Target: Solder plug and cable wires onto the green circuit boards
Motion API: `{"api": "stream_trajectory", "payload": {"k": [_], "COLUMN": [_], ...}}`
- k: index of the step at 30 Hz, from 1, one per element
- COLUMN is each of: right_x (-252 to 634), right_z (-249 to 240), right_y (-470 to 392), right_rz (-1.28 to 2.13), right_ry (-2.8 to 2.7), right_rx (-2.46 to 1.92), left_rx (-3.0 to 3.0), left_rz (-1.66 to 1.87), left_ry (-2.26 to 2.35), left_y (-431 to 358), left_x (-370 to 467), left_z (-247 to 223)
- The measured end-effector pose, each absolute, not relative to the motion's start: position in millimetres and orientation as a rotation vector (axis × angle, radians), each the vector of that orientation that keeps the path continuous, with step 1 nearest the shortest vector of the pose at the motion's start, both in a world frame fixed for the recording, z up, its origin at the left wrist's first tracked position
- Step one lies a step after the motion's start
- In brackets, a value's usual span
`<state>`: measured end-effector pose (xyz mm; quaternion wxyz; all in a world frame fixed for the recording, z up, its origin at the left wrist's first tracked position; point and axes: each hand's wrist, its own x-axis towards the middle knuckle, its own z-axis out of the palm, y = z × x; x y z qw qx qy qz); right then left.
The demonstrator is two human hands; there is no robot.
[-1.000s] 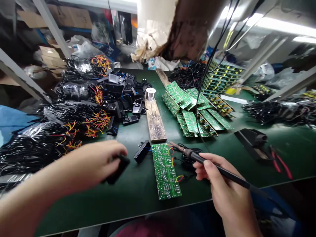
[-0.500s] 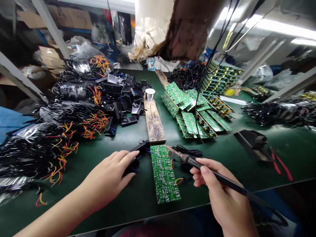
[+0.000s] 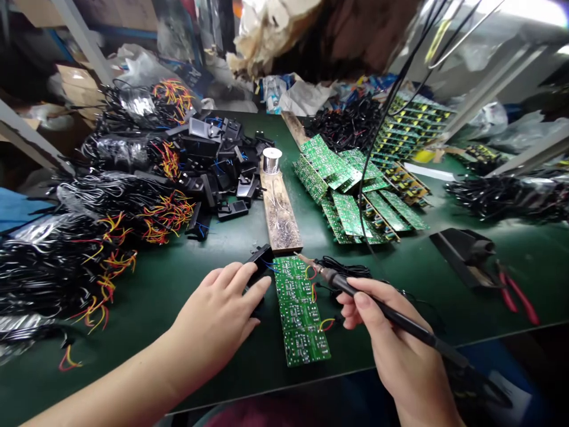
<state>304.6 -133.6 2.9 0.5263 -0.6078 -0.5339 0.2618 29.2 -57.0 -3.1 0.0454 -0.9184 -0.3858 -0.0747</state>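
Centrally, a long green circuit board (image 3: 303, 314) lies between the right hand (image 3: 391, 338), closed round a slim black soldering iron (image 3: 344, 283), and the left hand (image 3: 217, 317), half-spread over a black plastic casing (image 3: 261, 255), grip hidden.

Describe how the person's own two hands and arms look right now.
The bare, ungloved left hand joins a long bare left forearm, sleeveless as far as the picture shows. The bare, ungloved right hand shows no cuff either. No ring, watch or bracelet is visible on either.
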Motion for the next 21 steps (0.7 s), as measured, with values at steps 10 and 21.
{"api": "stream_trajectory", "payload": {"k": [10,21], "right_x": [306,313], "right_z": [-1,1], "right_y": [-132,-143], "right_rz": [0.685,0.682], "right_ry": [-1.239,-1.232], "right_rx": [-1.478,-1.490], "left_rx": [-2.955,-2.850], "left_rz": [-0.169,-0.292], "left_ry": [-1.029,-0.807], "left_y": [-52,-48], "left_x": [38,4], "left_z": [-8,-12]}}
